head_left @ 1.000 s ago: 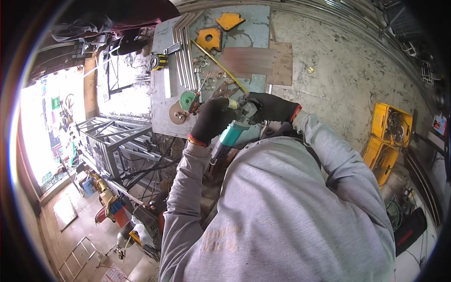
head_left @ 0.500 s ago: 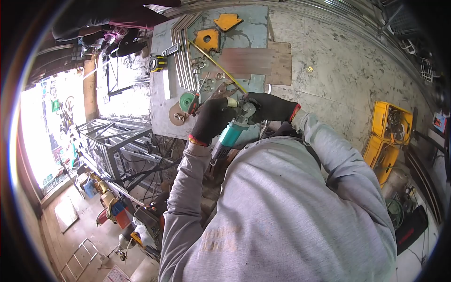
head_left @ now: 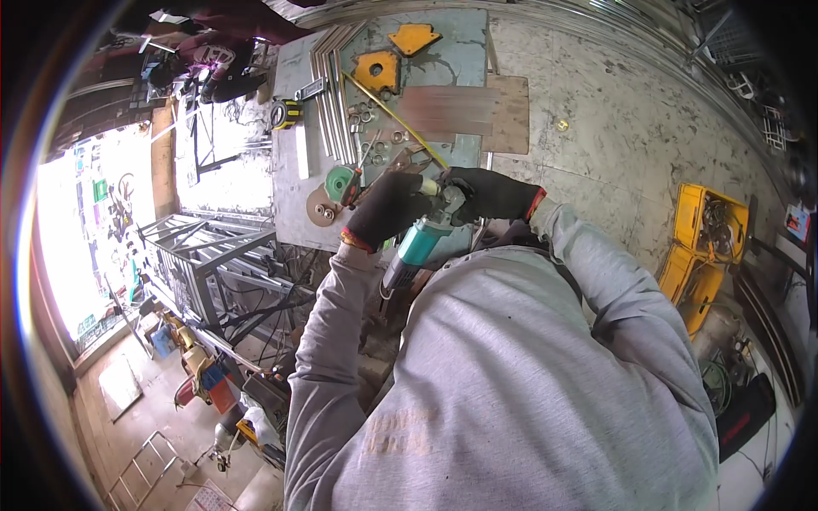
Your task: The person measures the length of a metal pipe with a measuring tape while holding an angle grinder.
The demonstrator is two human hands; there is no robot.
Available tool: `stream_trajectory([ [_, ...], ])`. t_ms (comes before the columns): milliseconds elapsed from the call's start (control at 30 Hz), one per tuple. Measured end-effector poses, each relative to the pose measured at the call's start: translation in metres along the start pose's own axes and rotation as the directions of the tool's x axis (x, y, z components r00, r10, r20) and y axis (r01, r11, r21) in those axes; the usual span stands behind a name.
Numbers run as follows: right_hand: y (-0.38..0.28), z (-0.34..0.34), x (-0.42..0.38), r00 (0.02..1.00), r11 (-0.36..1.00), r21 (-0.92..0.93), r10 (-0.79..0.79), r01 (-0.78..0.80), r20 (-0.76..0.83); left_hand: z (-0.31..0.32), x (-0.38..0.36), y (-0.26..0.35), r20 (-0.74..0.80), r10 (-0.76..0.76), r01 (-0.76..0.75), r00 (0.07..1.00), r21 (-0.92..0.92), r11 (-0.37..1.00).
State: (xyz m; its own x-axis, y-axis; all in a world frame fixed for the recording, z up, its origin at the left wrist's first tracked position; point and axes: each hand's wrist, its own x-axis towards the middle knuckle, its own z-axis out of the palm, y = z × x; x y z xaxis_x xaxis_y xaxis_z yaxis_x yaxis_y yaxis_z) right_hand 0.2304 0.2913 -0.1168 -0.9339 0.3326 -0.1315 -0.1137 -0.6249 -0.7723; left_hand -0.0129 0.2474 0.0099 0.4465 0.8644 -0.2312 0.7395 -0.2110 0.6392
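Observation:
An angle grinder (head_left: pixel 416 247) with a teal body is held in front of my chest, its metal head pointing away from me. My right hand (head_left: pixel 494 196), in a dark glove, is closed around the far side of the grinder's head. My left hand (head_left: pixel 388 211), also gloved, is closed at the near left of the head, with a small pale piece at its fingertips that I cannot make out. Beside my left hand lie a green disc (head_left: pixel 338 182), a brown disc (head_left: pixel 321 207) and a screwdriver (head_left: pixel 352 189). A yellow tape blade (head_left: pixel 396 121) runs toward the grinder.
On the metal table (head_left: pixel 290 204) lie bent steel bars (head_left: pixel 336 102), orange magnet squares (head_left: pixel 377 71), several metal rings and a tape measure (head_left: pixel 285 114). Steel frames (head_left: pixel 204 264) stand at left. A yellow toolbox (head_left: pixel 694 255) sits open at right. Another person (head_left: pixel 217 60) is bent over at upper left.
My left hand has shifted slightly upward and right along the grinder's head, and the left forearm has moved a little outward. The other person at upper left has leaned further into view.

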Motion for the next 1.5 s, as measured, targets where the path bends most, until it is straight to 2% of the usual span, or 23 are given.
stream_trajectory([
  [67,0.0,-0.001,-0.002,0.999,0.998,-0.044,-0.033,0.032,-0.004,-0.007,0.003,0.004,-0.026,0.08,-0.082,0.996,-0.071,0.994],
  [133,-0.017,0.007,-0.009,0.984,0.84,-0.528,-0.172,0.129,-0.033,-0.008,-0.001,0.006,-0.087,0.15,-0.148,0.985,0.032,0.988],
  [167,-0.024,0.01,-0.01,0.984,0.84,-0.526,-0.174,0.13,-0.035,-0.009,-0.003,0.006,-0.144,0.223,-0.203,0.964,0.14,0.969],
  [200,-0.026,0.01,-0.01,0.992,0.847,-0.524,-0.123,0.084,-0.04,-0.007,-0.004,0.002,-0.142,0.224,-0.204,0.964,0.14,0.969],
  [300,-0.02,0.008,-0.007,0.998,0.892,-0.451,-0.059,0.036,-0.037,0.0,-0.005,-0.002,-0.091,0.147,-0.136,0.985,0.115,0.984],
  [367,-0.013,0.004,-0.006,0.998,0.926,-0.377,-0.048,0.034,-0.027,-0.002,-0.006,0.008,-0.161,-0.065,0.064,0.985,-0.013,0.998],
  [433,-0.019,0.006,-0.008,0.998,0.89,-0.454,-0.059,0.036,-0.036,-0.003,-0.006,0.001,-0.189,0.002,0.016,0.982,0.092,0.996],
  [500,-0.021,0.01,-0.009,0.998,0.917,-0.397,-0.053,0.032,-0.043,-0.007,-0.008,-0.003,-0.209,0.073,-0.03,0.975,0.2,0.979],
  [567,-0.021,0.01,-0.009,0.997,0.941,-0.338,-0.048,0.027,-0.054,-0.009,-0.012,-0.003,-0.331,-0.115,0.005,0.937,-0.316,0.949],
  [700,-0.019,0.009,-0.008,0.994,0.899,-0.432,-0.107,0.08,-0.038,-0.003,-0.036,-0.009,-0.306,-0.104,-0.003,0.946,-0.331,0.944],
  [767,-0.027,0.012,-0.01,0.991,0.882,-0.462,-0.124,0.09,-0.042,0.011,-0.044,-0.007,-0.164,-0.255,0.09,0.953,-0.649,0.756],
  [800,-0.034,0.014,-0.011,0.996,0.871,-0.492,-0.043,0.0,-0.075,0.02,-0.047,-0.01,-0.163,-0.255,0.091,0.953,-0.649,0.755],
  [833,-0.037,0.016,-0.011,0.993,0.85,-0.519,0.037,-0.09,-0.111,0.03,-0.049,-0.013,-0.124,-0.347,0.146,0.93,-0.741,0.656],
  [867,-0.039,0.017,-0.011,0.993,0.85,-0.519,0.039,-0.092,-0.112,0.04,-0.05,-0.017,-0.073,-0.432,0.192,0.899,-0.819,0.54],
  [933,-0.04,0.019,-0.012,0.99,0.873,-0.479,0.033,-0.095,-0.136,0.053,-0.048,-0.019,-0.063,-0.478,0.206,0.876,-0.848,0.489],
  [1000,-0.041,0.02,-0.013,0.988,0.869,-0.485,0.033,-0.102,-0.15,0.063,-0.046,-0.02,-0.071,-0.621,0.233,0.78,-0.889,0.393],
  [1033,-0.042,0.021,-0.012,0.986,0.867,-0.487,0.03,-0.106,-0.162,0.07,-0.042,-0.02,-0.072,-0.622,0.231,0.779,-0.89,0.392],
  [1100,-0.026,0.016,-0.008,0.991,0.906,-0.421,-0.017,-0.041,-0.133,0.078,-0.035,-0.022,-0.291,-0.658,0.031,0.695,-0.902,0.432],
  [1167,-0.017,0.01,-0.006,0.991,0.935,-0.354,-0.066,0.022,-0.114,0.067,-0.028,-0.01,-0.306,-0.659,-0.005,0.687,-0.909,0.417],
  [1233,-0.018,0.008,-0.005,0.991,0.873,-0.482,-0.118,0.072,-0.066,0.056,-0.025,-0.002,-0.321,-0.659,-0.041,0.68,-0.914,0.404],
  [1367,-0.019,0.008,-0.006,0.991,0.877,-0.474,-0.119,0.079,-0.055,0.033,-0.03,0.012,-0.361,-0.565,0.028,0.742,-0.825,0.564],
  [1433,-0.016,0.007,-0.004,0.984,0.871,-0.467,-0.176,0.151,-0.009,0.025,-0.033,0.017,-0.373,-0.508,0.028,0.776,-0.785,0.619],
  [1500,-0.016,0.008,-0.006,0.99,0.902,-0.418,-0.135,0.11,-0.031,0.017,-0.034,0.021,-0.319,-0.36,0.211,0.877,-0.418,0.884],
])
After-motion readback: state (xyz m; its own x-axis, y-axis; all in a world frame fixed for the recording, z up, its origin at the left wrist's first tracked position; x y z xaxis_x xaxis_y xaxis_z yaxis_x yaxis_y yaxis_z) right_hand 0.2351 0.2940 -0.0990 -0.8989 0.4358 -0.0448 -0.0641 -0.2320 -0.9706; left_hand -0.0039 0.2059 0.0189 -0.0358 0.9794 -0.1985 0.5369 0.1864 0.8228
